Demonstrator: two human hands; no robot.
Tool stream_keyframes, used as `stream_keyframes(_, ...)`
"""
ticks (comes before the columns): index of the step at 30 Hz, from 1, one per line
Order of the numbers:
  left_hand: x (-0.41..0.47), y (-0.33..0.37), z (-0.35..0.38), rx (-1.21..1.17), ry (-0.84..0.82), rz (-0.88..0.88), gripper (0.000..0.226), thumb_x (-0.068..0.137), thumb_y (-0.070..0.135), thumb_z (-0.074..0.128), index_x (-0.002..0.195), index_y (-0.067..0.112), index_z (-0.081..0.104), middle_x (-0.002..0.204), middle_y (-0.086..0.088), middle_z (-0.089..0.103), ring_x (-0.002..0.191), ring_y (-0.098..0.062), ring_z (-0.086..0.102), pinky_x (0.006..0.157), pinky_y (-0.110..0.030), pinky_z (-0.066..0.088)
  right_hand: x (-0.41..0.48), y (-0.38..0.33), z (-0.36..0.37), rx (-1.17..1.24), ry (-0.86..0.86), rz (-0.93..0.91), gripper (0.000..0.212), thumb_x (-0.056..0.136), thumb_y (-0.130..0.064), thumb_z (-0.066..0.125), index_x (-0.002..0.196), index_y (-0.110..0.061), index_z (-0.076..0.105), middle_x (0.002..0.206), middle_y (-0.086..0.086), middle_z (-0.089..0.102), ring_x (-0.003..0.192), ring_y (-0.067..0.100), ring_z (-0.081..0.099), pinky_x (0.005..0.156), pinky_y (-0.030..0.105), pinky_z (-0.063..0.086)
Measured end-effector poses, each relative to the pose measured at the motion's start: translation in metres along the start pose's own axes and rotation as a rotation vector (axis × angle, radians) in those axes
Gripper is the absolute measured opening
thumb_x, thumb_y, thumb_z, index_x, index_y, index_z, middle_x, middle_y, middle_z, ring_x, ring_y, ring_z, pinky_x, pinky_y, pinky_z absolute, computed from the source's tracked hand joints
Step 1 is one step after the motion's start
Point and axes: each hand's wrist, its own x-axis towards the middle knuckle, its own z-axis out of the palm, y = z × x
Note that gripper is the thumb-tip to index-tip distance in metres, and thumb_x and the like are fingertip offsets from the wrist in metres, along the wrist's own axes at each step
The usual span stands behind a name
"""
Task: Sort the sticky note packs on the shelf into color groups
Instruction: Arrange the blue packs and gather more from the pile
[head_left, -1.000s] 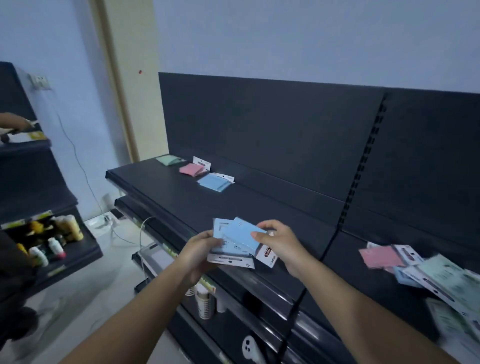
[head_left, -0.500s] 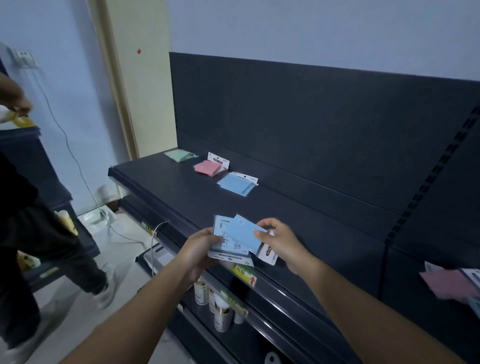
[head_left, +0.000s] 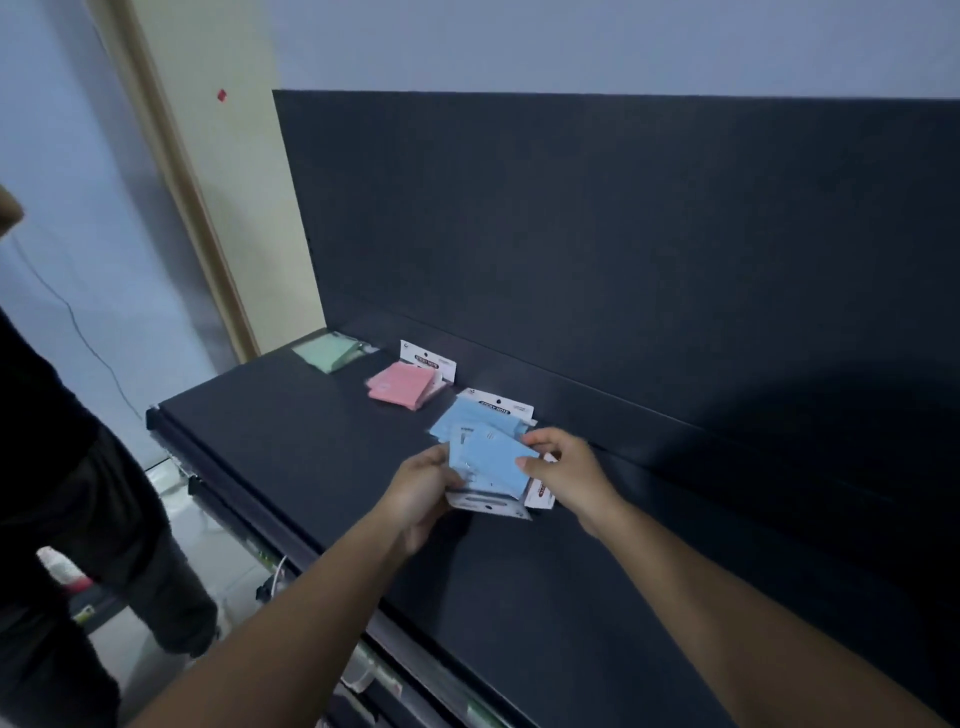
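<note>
Both my hands hold a small stack of blue sticky note packs just above the black shelf. My left hand grips the stack from the left and below. My right hand pinches its right edge. Just behind the held stack lies a blue pile on the shelf, partly covered by the packs in my hands. A pink pile lies left of it, and a green pile sits at the far left corner.
The dark back panel rises behind the shelf. A person in dark clothes stands at the left, close to the shelf end. Lower shelves with goods show under the front edge.
The view has swung left and my hands have carried the blue packs forward, from the shelf's front edge to just in front of the blue pile. The unsorted packs at right have left the view.
</note>
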Motion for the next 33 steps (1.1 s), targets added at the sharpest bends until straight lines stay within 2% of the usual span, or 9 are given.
stream_keyframes(3, 0.027, 0.007, 0.003, 0.051, 0.084, 0.091, 0.042, 0.082, -0.02, 0.043, 0.117, -0.001, 0.058, 0.109, -0.019, 0.066, 0.097, -0.032, 0.063, 0.09, -0.039, 0.05, 0.022, -0.003, 0.005, 0.006, 0.096, -0.035, 0.029, 0.085, -0.001, 0.062, 0.113, -0.007, 0.061, 0.105, 0.002, 0.056, 0.094, 0.011, 0.053, 0.07, 0.015, 0.044)
stream_keyframes(6, 0.055, 0.019, 0.002, 0.181, 0.074, 0.219, 0.043, 0.081, -0.018, 0.046, 0.112, 0.008, 0.059, 0.097, -0.007, 0.068, 0.086, -0.022, 0.065, 0.079, -0.027, 0.053, 0.045, -0.009, 0.011, -0.079, 0.192, -0.068, 0.029, 0.085, -0.001, 0.061, 0.113, -0.008, 0.063, 0.107, 0.004, 0.057, 0.094, 0.012, 0.054, 0.077, 0.02, 0.041)
stream_keyframes(8, 0.073, 0.026, -0.003, 0.254, 0.076, 0.246, 0.042, 0.082, -0.016, 0.048, 0.108, 0.016, 0.056, 0.095, -0.002, 0.065, 0.085, -0.02, 0.063, 0.079, -0.028, 0.052, 0.059, -0.012, 0.016, -0.128, 0.243, -0.082, 0.028, 0.084, 0.0, 0.06, 0.111, -0.007, 0.065, 0.111, 0.009, 0.058, 0.098, 0.016, 0.057, 0.08, 0.018, 0.041)
stream_keyframes(12, 0.106, 0.029, -0.018, 0.461, 0.049, 0.274, 0.023, 0.086, -0.008, 0.055, 0.098, 0.012, 0.058, 0.096, -0.007, 0.062, 0.083, -0.02, 0.06, 0.081, -0.033, 0.051, 0.084, -0.013, 0.029, -0.228, 0.285, -0.055, 0.026, 0.084, -0.005, 0.064, 0.11, -0.007, 0.066, 0.113, 0.012, 0.056, 0.097, 0.018, 0.058, 0.07, 0.007, 0.038)
stream_keyframes(15, 0.122, 0.024, -0.032, 0.804, 0.059, 0.495, 0.02, 0.083, -0.006, 0.055, 0.098, 0.0, 0.065, 0.094, -0.013, 0.067, 0.083, -0.026, 0.06, 0.076, -0.03, 0.047, 0.093, -0.007, 0.039, -0.33, 0.253, -0.008, 0.031, 0.081, -0.012, 0.071, 0.111, -0.007, 0.066, 0.108, 0.007, 0.049, 0.095, 0.015, 0.054, 0.066, -0.002, 0.034)
stream_keyframes(18, 0.131, 0.008, -0.041, 0.971, 0.029, 0.652, 0.027, 0.083, -0.003, 0.057, 0.109, 0.0, 0.064, 0.107, -0.013, 0.063, 0.1, -0.03, 0.054, 0.091, -0.029, 0.037, 0.099, -0.004, 0.049, -0.331, 0.314, 0.011, 0.03, 0.077, -0.011, 0.074, 0.105, -0.003, 0.068, 0.101, 0.002, 0.043, 0.096, 0.016, 0.054, 0.073, 0.005, 0.033)
stream_keyframes(24, 0.14, -0.006, -0.043, 0.881, 0.033, 0.685, 0.025, 0.087, 0.002, 0.054, 0.112, 0.0, 0.06, 0.114, -0.014, 0.058, 0.107, -0.029, 0.044, 0.089, -0.014, 0.023, 0.102, -0.002, 0.059, -0.294, 0.378, 0.037, 0.024, 0.079, -0.01, 0.072, 0.101, -0.001, 0.068, 0.101, 0.001, 0.042, 0.094, 0.011, 0.048, 0.089, 0.021, 0.043)
stream_keyframes(29, 0.135, -0.004, -0.039, 0.889, 0.022, 0.651, 0.044, 0.087, 0.01, 0.057, 0.13, 0.006, 0.047, 0.114, -0.011, 0.057, 0.105, -0.029, 0.047, 0.09, -0.038, 0.039, 0.097, -0.001, 0.064, -0.346, 0.417, 0.054, 0.028, 0.083, -0.018, 0.069, 0.109, -0.007, 0.067, 0.105, -0.001, 0.043, 0.099, 0.015, 0.05, 0.095, 0.028, 0.043)
stream_keyframes(33, 0.127, -0.003, -0.04, 1.003, 0.051, 0.684, 0.045, 0.087, 0.017, 0.059, 0.129, 0.007, 0.049, 0.132, -0.013, 0.047, 0.119, -0.032, 0.04, 0.095, -0.044, 0.03, 0.086, -0.01, 0.06, -0.376, 0.443, 0.072, 0.042, 0.084, -0.023, 0.068, 0.123, -0.011, 0.06, 0.12, 0.007, 0.046, 0.112, 0.019, 0.049, 0.099, 0.027, 0.04)
